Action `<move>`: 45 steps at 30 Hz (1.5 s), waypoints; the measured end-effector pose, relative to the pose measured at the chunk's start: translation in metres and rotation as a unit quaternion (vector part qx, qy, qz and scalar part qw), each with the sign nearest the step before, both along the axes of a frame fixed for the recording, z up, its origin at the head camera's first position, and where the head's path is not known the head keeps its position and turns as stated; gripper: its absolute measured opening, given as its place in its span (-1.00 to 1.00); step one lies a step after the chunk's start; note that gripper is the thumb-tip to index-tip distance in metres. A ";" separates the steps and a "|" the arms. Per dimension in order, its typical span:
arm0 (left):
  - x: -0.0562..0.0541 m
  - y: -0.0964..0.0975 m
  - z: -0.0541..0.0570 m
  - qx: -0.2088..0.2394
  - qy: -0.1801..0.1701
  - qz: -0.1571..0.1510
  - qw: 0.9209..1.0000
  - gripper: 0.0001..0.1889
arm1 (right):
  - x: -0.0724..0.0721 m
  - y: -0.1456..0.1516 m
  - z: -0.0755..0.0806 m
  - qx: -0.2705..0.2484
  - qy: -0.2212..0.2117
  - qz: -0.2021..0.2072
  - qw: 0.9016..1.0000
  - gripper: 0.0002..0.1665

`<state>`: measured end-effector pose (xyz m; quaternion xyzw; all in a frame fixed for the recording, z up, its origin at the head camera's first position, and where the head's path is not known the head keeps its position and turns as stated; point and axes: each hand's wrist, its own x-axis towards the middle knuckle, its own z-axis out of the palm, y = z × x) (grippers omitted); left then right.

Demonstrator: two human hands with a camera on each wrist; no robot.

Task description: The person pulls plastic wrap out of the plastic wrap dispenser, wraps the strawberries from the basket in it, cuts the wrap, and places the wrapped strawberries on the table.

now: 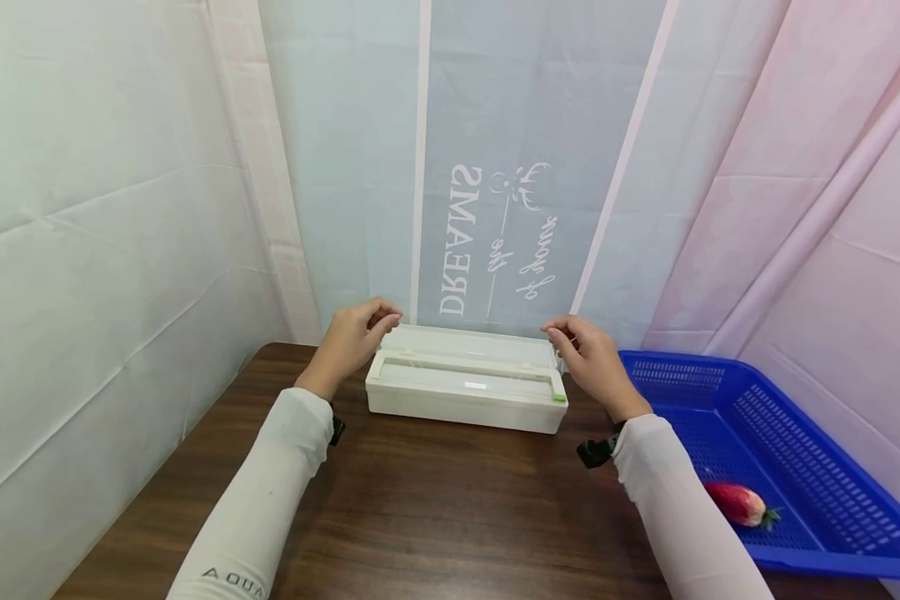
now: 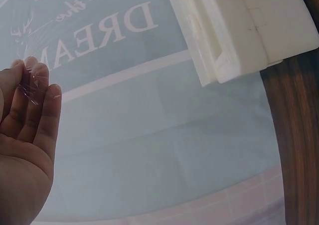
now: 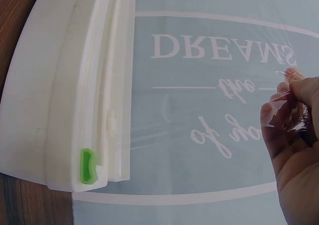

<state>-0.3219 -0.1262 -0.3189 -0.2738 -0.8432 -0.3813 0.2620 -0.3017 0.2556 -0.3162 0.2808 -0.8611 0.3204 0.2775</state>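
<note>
A long white cling film dispenser (image 1: 461, 406) rests on the brown table, its lid (image 1: 468, 343) raised at the back. Above the dispenser's far left end, my left hand (image 1: 351, 340) pinches a corner of clear cling film (image 2: 34, 83) between thumb and fingers. My right hand (image 1: 594, 362) pinches the film's other corner, bunched and shiny in the right wrist view, above the far right end. Between the hands the film is nearly invisible. A green cutter slider (image 3: 88, 166) sits at the right end of the dispenser's front rail.
A blue plastic basket (image 1: 817, 433) stands to the right, with a red fruit (image 1: 735, 503) with green leaves in it. Behind the table (image 1: 450, 508) hangs a grey-blue cloth (image 1: 360, 167) with white lettering. Pale cloth covers both sides.
</note>
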 end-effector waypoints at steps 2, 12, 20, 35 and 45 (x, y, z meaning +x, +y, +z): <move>0.000 0.001 0.001 0.002 0.001 0.001 1.000 -0.84 | 0.000 0.000 0.001 0.001 0.001 0.000 1.000 -0.77; 0.002 0.003 0.006 0.004 0.028 0.009 1.000 -0.86 | 0.001 0.001 0.006 -0.004 0.005 -0.005 1.000 -0.77; 0.001 0.004 0.011 -0.002 0.037 0.015 0.999 -0.85 | 0.001 0.000 0.011 -0.005 0.018 -0.009 1.000 -0.77; 0.006 0.006 0.021 0.007 0.038 0.016 0.999 -0.86 | 0.002 0.000 0.017 -0.010 0.031 -0.013 0.999 -0.78; 0.007 0.005 0.029 0.005 0.037 0.016 0.999 -0.85 | 0.002 0.001 0.021 -0.011 0.049 -0.008 0.999 -0.80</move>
